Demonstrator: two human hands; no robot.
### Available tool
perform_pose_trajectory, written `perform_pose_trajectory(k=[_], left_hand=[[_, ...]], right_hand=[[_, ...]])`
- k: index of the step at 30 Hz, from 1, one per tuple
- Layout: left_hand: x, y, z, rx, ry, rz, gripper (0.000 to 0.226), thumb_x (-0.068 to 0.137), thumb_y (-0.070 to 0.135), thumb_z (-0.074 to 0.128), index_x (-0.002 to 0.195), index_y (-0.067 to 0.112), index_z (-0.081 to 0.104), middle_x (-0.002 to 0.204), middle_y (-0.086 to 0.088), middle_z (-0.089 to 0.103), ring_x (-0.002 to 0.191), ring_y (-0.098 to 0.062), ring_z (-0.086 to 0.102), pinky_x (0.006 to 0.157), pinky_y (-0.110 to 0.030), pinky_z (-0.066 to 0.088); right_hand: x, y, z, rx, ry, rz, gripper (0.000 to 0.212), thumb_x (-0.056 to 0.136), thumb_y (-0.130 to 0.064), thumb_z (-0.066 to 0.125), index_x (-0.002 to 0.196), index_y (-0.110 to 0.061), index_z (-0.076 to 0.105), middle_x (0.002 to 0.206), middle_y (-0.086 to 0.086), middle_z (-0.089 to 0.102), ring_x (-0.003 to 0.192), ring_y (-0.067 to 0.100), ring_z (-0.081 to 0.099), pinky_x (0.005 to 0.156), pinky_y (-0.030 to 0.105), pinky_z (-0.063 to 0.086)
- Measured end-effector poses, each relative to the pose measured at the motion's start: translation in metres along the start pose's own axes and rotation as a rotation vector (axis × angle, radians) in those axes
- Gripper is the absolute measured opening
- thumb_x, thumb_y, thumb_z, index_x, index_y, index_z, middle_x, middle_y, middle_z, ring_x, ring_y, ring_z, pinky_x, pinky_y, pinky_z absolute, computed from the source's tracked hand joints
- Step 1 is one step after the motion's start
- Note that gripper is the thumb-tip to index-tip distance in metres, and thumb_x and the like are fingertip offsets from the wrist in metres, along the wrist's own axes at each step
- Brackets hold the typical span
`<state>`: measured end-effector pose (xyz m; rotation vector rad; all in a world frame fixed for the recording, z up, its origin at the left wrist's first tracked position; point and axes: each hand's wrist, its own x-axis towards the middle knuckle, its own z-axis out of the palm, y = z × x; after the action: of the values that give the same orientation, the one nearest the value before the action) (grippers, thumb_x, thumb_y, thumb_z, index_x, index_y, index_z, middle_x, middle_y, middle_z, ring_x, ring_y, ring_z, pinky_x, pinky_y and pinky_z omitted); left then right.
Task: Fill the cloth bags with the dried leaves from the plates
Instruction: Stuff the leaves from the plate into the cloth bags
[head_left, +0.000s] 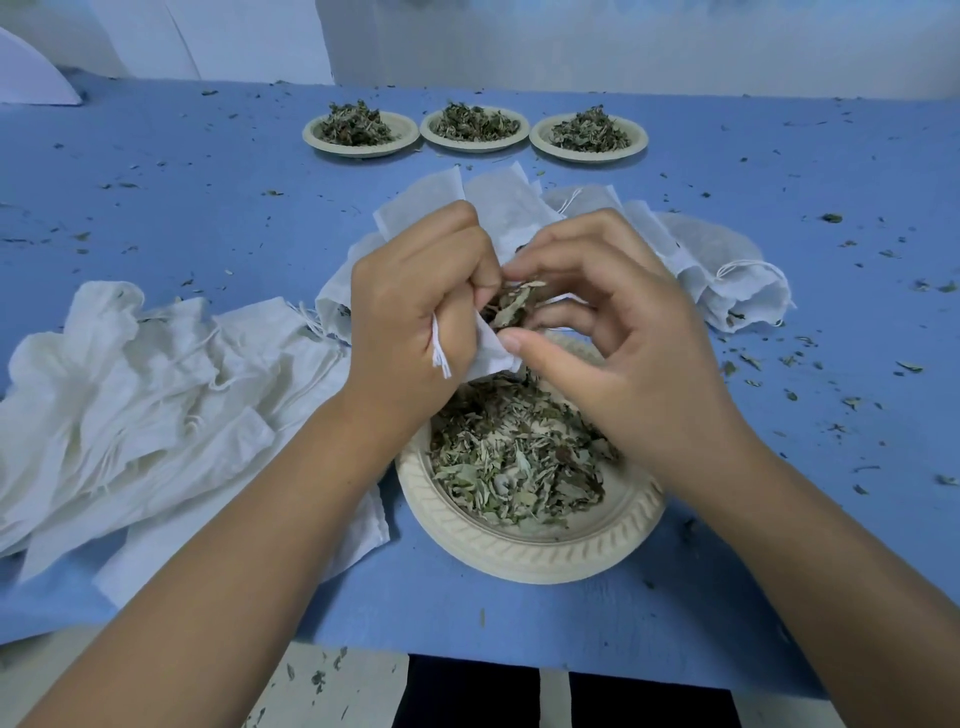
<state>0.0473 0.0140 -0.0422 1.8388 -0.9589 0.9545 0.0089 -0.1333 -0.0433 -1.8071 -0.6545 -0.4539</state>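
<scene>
White cloth bag (489, 357) gripped in left hand (415, 306), crumpled; right hand (623, 338) pinching dried leaves (511, 306).

Small hand-packing station, improvised in character. Blue-covered table (182, 208) strewn with leaf crumbs (831, 218). Landmark: near plate (535, 558) of dried leaves (509, 467). Cloth bags (130, 405) heaped to its left; three more plates (474, 145) in a row beyond it; white sheeting (623, 47) behind those.

bare left hand (415, 312) and bare right hand (613, 322), forearms uncovered right to the near edge of view. short, plain nails. lower down, dark cloth (467, 691) — perhaps trousers, too cropped to tell.
</scene>
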Motion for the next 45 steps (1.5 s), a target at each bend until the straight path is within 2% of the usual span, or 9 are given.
perform_pose_trajectory(k=[5, 10, 16, 22, 31, 35, 38, 42, 45], left_hand=[[-0.001, 0.002, 0.003, -0.027, -0.031, 0.036, 0.027, 0.068, -0.014, 0.032, 0.054, 0.005, 0.046, 0.056, -0.009, 0.036, 0.052, -0.019, 0.029, 0.05, -0.028, 0.022], [-0.001, 0.003, 0.004, -0.002, -0.028, 0.027, 0.027, 0.068, -0.013, 0.033, 0.054, 0.006, 0.046, 0.058, -0.008, 0.036, 0.052, -0.017, 0.029, 0.05, -0.024, 0.021], [0.001, 0.0, 0.0, -0.039, 0.068, 0.002, 0.027, 0.064, -0.015, 0.031, 0.056, 0.008, 0.045, 0.059, -0.005, 0.036, 0.055, -0.015, 0.029, 0.054, -0.023, 0.022], [0.0, 0.005, 0.002, -0.103, 0.012, 0.059, 0.025, 0.067, -0.009, 0.033, 0.053, 0.01, 0.042, 0.056, -0.007, 0.035, 0.051, -0.019, 0.029, 0.05, -0.026, 0.022], [0.002, 0.002, -0.002, -0.057, 0.11, 0.006, 0.027, 0.063, -0.013, 0.029, 0.057, 0.009, 0.043, 0.06, -0.003, 0.035, 0.055, -0.015, 0.028, 0.054, -0.022, 0.022], [0.001, 0.003, 0.0, -0.08, 0.045, 0.048, 0.026, 0.066, -0.013, 0.031, 0.053, 0.006, 0.044, 0.054, -0.009, 0.036, 0.051, -0.021, 0.03, 0.049, -0.031, 0.023], [0.001, 0.003, -0.001, -0.062, 0.036, 0.02, 0.026, 0.066, -0.013, 0.031, 0.054, 0.007, 0.043, 0.054, -0.01, 0.036, 0.052, -0.02, 0.03, 0.05, -0.028, 0.023], [0.003, 0.0, -0.003, -0.041, 0.11, -0.028, 0.027, 0.062, -0.015, 0.03, 0.056, 0.008, 0.043, 0.058, -0.004, 0.035, 0.054, -0.015, 0.028, 0.054, -0.022, 0.021], [0.003, 0.002, -0.003, -0.043, 0.098, -0.026, 0.026, 0.062, -0.014, 0.029, 0.055, 0.007, 0.043, 0.057, -0.005, 0.035, 0.054, -0.016, 0.028, 0.054, -0.022, 0.021]], right_hand=[[-0.003, -0.001, 0.006, -0.219, 0.088, -0.198, 0.008, 0.079, 0.009, 0.07, 0.076, 0.002, 0.071, 0.074, 0.01, 0.066, 0.07, 0.017, 0.062, 0.065, 0.027, 0.051], [-0.001, 0.004, 0.007, -0.419, -0.031, -0.212, 0.016, 0.082, 0.011, 0.061, 0.08, 0.0, 0.072, 0.075, 0.0, 0.062, 0.07, 0.007, 0.053, 0.069, 0.011, 0.039], [-0.004, -0.008, -0.003, -0.372, 0.125, -0.321, 0.028, 0.092, -0.008, 0.045, 0.084, -0.002, 0.071, 0.088, 0.004, 0.071, 0.084, 0.015, 0.067, 0.087, 0.041, 0.047], [-0.005, -0.002, 0.012, -0.612, -0.387, -0.205, 0.027, 0.091, -0.03, 0.056, 0.104, -0.008, 0.065, 0.108, 0.001, 0.065, 0.11, 0.01, 0.049, 0.116, 0.038, 0.013], [0.001, 0.001, -0.007, -0.603, 0.026, -0.429, 0.007, 0.086, -0.004, 0.068, 0.079, -0.005, 0.071, 0.083, 0.002, 0.071, 0.083, 0.011, 0.056, 0.094, 0.028, 0.033], [-0.004, -0.002, 0.006, -0.595, -0.244, -0.208, 0.012, 0.093, -0.008, 0.05, 0.093, -0.001, 0.06, 0.071, 0.008, 0.063, 0.106, 0.022, 0.044, 0.088, 0.011, 0.025], [-0.003, -0.002, 0.002, -0.483, -0.408, -0.008, 0.012, 0.094, -0.017, 0.046, 0.103, -0.016, 0.054, 0.085, -0.006, 0.062, 0.123, 0.022, 0.038, 0.089, 0.016, 0.029], [0.005, -0.013, -0.026, -0.034, -0.102, 0.081, 0.035, 0.098, -0.02, 0.045, 0.068, -0.017, 0.063, 0.073, -0.003, 0.07, 0.075, 0.011, 0.066, 0.086, 0.022, 0.045], [0.008, -0.016, -0.04, 0.102, -0.447, 0.395, 0.058, 0.098, -0.035, 0.042, 0.048, -0.013, 0.062, 0.052, 0.007, 0.066, 0.039, 0.016, 0.055, 0.058, 0.015, 0.044]])
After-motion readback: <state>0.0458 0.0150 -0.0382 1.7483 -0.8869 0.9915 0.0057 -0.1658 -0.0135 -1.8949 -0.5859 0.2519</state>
